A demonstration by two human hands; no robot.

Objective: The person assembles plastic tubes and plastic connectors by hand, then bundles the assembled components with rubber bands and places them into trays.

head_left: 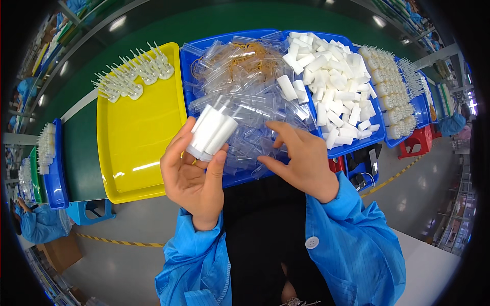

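The person's left hand [191, 176] was closed around a bundle of white sticks [210, 131], thumb on one side and fingers on the other, palm turned up. The bundle stood tilted out of the top of that hand, its upper ends leaning away from the person, over the near edge of the middle blue tray [191, 61].

That middle blue tray was heaped with clear plastic tubes [245, 97], with a tangle of tan rubber bands [245, 56] lying on the far part of the heap. The right hand [301, 155] was half open, fingers spread and curved, holding nothing I could make out; its fingertips rested at the near side of the clear tubes, just right of the bundle and apart from it.

Left of the middle blue tray, touching it, lay a yellow tray [138, 143], with a few finished white bundles [132, 76] in its far corner. Right of the middle blue tray sat another blue tray piled with white foam blocks [332, 81], and beyond that a further tray of packed white bundles [390, 92]. All the trays rested on a green bench [81, 148]. Both of the person's arms were in blue sleeves [352, 250].
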